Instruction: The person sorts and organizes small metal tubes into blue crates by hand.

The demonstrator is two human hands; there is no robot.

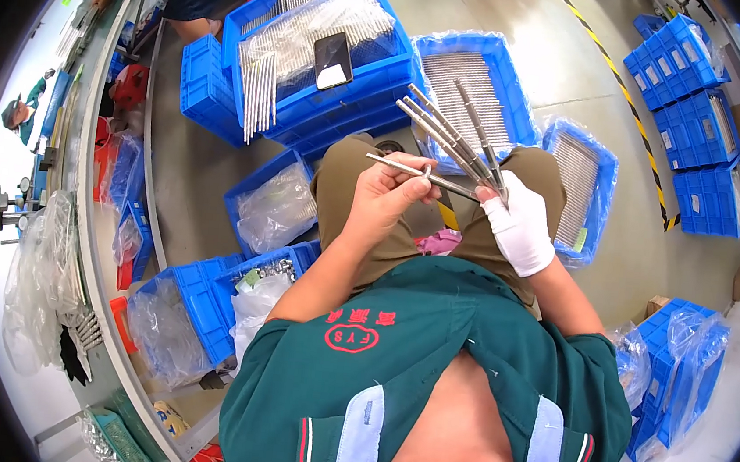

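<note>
One metal rod [451, 185] lies pinched in the bare left hand [384, 195], its right end near the gloved right hand [522, 227], which grips several fanned rods [465, 150] above the lap [391, 243]. Apply a light pinch and firm bundle grip to prevent slipping.

The left hand [391, 187] is bare. Its thumb [410, 194] and fingers are pinched close together. The right hand [521, 231] wears a white glove [531, 248], with the tip of the thumb [485, 193] poking out bare, and its fingers are curled in tight. The two hands are near each other, but apart. The left forearm [327, 269] and the right forearm [569, 297] are bare. Both arms bend at the elbows and slant in toward the middle, in front of the belly.
</note>
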